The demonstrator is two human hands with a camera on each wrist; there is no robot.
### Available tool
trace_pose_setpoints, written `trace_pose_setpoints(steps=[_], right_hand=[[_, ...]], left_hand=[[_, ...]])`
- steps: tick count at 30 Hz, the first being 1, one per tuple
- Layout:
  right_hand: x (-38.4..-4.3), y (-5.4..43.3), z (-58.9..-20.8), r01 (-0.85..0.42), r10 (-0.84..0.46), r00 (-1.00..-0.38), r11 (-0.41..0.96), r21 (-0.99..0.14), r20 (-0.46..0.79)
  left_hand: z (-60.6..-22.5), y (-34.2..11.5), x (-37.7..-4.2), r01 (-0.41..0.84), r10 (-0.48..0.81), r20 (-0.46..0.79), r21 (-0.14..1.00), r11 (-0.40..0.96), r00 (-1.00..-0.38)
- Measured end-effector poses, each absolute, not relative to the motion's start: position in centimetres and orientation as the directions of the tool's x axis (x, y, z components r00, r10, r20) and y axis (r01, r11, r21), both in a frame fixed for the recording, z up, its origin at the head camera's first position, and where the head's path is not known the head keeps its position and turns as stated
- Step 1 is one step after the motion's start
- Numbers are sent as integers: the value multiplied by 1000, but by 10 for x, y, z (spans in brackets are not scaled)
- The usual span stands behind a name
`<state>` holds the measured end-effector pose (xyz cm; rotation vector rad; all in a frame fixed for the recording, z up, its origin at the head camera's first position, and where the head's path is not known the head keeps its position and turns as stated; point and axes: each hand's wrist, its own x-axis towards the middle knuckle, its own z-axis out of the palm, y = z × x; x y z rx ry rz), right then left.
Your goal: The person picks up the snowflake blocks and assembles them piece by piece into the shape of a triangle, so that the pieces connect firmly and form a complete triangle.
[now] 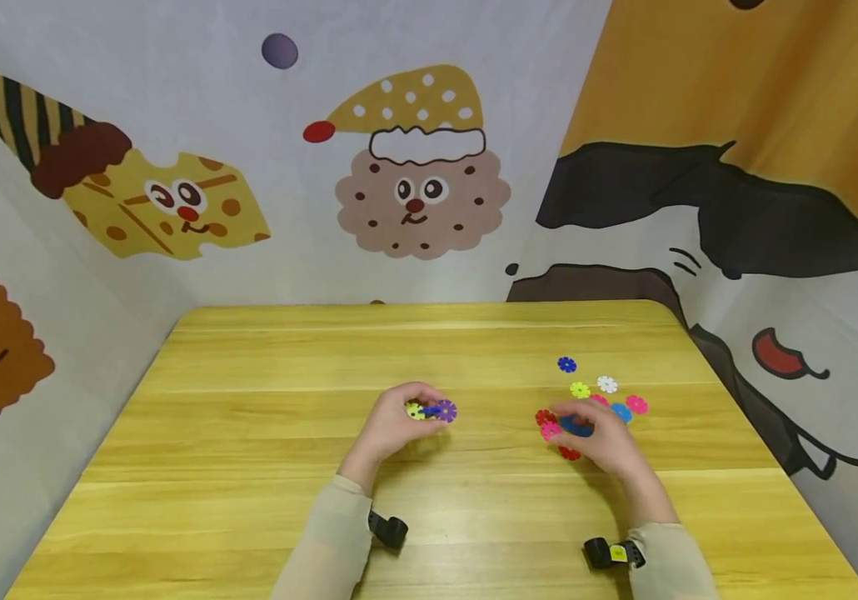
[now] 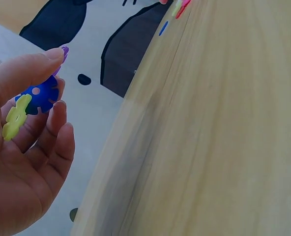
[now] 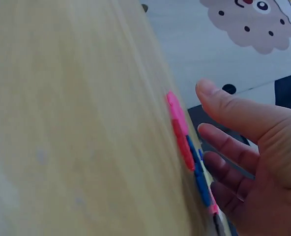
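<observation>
My left hand [image 1: 391,427] pinches a small chain of notched plastic snowflake discs between thumb and fingers. The chain joins a yellow disc [image 2: 16,118], a blue disc [image 2: 43,96] and a purple disc [image 1: 446,411]. Over the loose discs at the right, my right hand [image 1: 607,437] hovers with thumb and fingers apart and nothing between them. Under and beside its fingertips lie a pink disc [image 1: 551,432], a red disc [image 1: 545,417], another red disc [image 1: 570,454] and dark blue pieces [image 1: 576,427]. The hand partly covers this group.
Beyond the right hand lie a blue disc [image 1: 567,364], a yellow-green disc [image 1: 580,389], a white disc [image 1: 606,384], a light blue disc [image 1: 621,412] and a pink disc [image 1: 636,404]. The wooden table [image 1: 286,483] ends at a cartoon-printed curtain [image 1: 249,108].
</observation>
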<state>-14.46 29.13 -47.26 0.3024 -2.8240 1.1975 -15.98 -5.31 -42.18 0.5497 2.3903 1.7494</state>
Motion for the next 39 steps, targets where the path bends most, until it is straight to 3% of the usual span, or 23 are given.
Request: trace_pose_setpoints(steps=[11,21,31,39], right_hand=[[-150,297,-485,-223,-180,-974,705,-673,134],[-155,296,-487,-241,-180,-971,717,-655,160],[-155,287,-478,-166,-139,-985,620,-767,101],[-155,253,-465,-171,-170,-981,501,-848,98]], left_hand=[[-457,-55,-174,231,355,131,938,257,-926],[-459,-56,-176,231,359,132,941,247,-924],[-461,-52,-176,221,356,132,950,221,-925],[-449,-49,-169,253,372,161,944,211,-914]])
